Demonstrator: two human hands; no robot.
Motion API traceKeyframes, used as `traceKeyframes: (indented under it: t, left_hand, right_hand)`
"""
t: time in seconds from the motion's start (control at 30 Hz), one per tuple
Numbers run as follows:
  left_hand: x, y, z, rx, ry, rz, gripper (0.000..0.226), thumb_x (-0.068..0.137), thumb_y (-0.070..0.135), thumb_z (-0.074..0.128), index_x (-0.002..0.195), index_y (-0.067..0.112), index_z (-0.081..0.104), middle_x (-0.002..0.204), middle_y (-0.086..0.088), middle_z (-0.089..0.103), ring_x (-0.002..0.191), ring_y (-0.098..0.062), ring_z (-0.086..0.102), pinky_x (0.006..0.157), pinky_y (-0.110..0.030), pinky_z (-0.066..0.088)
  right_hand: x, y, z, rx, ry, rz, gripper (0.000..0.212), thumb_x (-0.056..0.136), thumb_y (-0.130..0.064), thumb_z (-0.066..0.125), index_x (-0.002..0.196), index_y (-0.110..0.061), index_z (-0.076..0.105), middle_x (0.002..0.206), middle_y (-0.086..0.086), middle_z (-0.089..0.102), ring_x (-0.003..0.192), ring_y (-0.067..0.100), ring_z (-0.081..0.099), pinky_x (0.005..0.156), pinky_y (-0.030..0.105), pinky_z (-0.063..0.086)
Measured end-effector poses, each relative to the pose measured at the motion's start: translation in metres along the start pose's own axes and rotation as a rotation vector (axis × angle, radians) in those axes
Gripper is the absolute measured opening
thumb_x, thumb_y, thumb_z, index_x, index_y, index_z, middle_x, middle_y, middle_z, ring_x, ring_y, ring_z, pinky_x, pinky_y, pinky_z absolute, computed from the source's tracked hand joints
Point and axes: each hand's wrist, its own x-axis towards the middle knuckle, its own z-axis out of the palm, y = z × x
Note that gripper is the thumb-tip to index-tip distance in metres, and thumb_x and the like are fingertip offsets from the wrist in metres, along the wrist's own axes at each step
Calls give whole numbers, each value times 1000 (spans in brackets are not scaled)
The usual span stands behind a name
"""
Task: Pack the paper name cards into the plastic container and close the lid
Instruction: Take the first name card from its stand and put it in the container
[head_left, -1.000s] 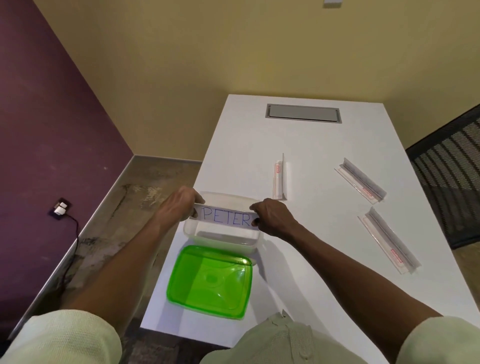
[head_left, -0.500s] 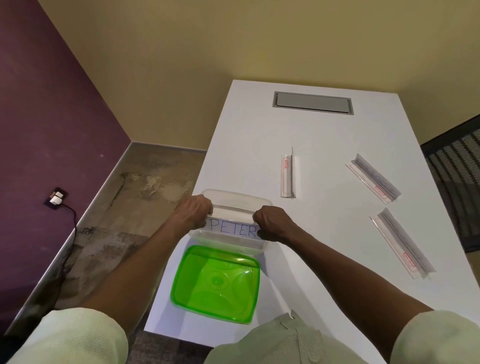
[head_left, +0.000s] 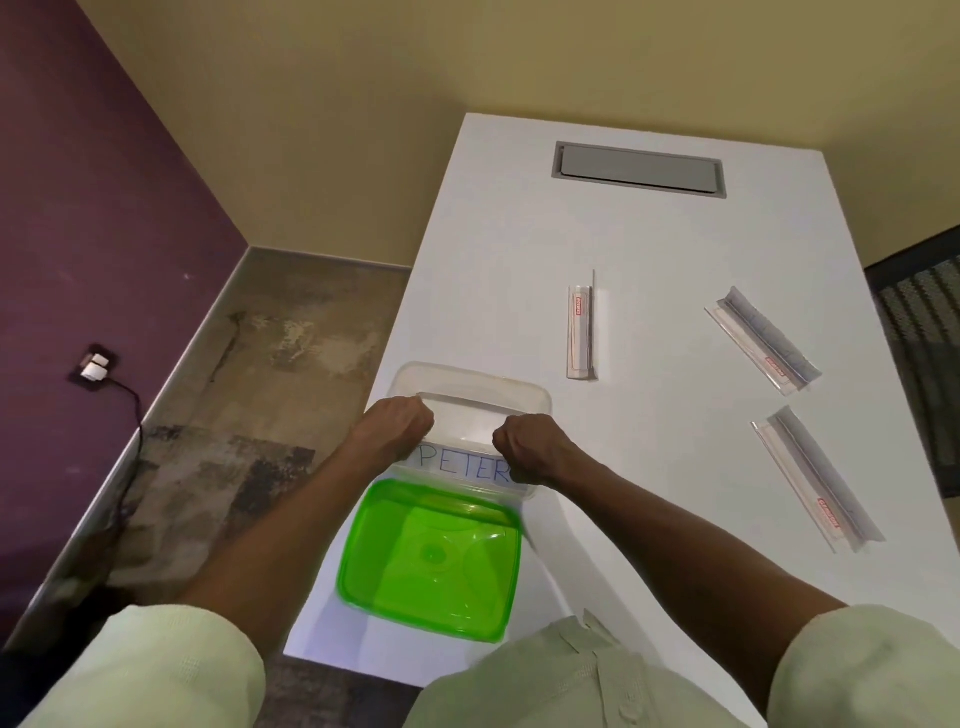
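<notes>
A clear plastic container (head_left: 470, 382) stands near the left edge of the white table (head_left: 649, 234). A white paper name card (head_left: 462, 464) reading "PETER" sits inside it against the near wall. My left hand (head_left: 397, 426) grips the card's left end and my right hand (head_left: 527, 447) grips its right end, both with curled fingers reaching into the container. The green lid (head_left: 431, 561) lies upside down on the table, just in front of the container and touching its near rim.
Three clear plastic card holders lie on the table: one (head_left: 581, 325) beyond the container, two (head_left: 763, 340) (head_left: 815, 478) to the right. A grey cable hatch (head_left: 639, 169) sits at the far end. A dark mesh chair (head_left: 924, 332) stands at the right.
Both hands have lowered the "PETER" card from above the rim down into the container, against its near wall. The head camera has tilted slightly.
</notes>
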Motion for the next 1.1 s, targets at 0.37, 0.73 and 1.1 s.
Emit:
traceKeyframes:
  t: [0.37, 0.73, 1.1]
  left_hand:
    - [0, 7, 13, -49, 6, 6, 30, 85, -6, 48, 107, 7, 65, 110, -16, 63, 98, -35, 64, 80, -40, 51]
    - [-2, 10, 17, -132, 15, -76, 30, 85, -9, 48, 100, 6, 69, 102, -16, 67, 92, -33, 67, 78, -38, 54]
    - [0, 6, 11, -271, -48, -107, 35, 78, 6, 76, 111, 5, 66, 113, -16, 65, 105, -33, 65, 84, -39, 53]
  right_hand:
    - [6, -4, 16, -28, 16, -36, 18, 84, -4, 47, 93, -4, 62, 96, 18, 66, 85, 35, 65, 63, 32, 36]
    - [9, -10, 25, -49, 29, -56, 26, 92, -3, 35, 100, -1, 60, 101, 20, 64, 89, 36, 63, 65, 34, 34]
    - [10, -9, 12, 58, -14, 34, 23, 88, -22, 57, 102, -5, 63, 105, 16, 67, 96, 35, 65, 74, 35, 49]
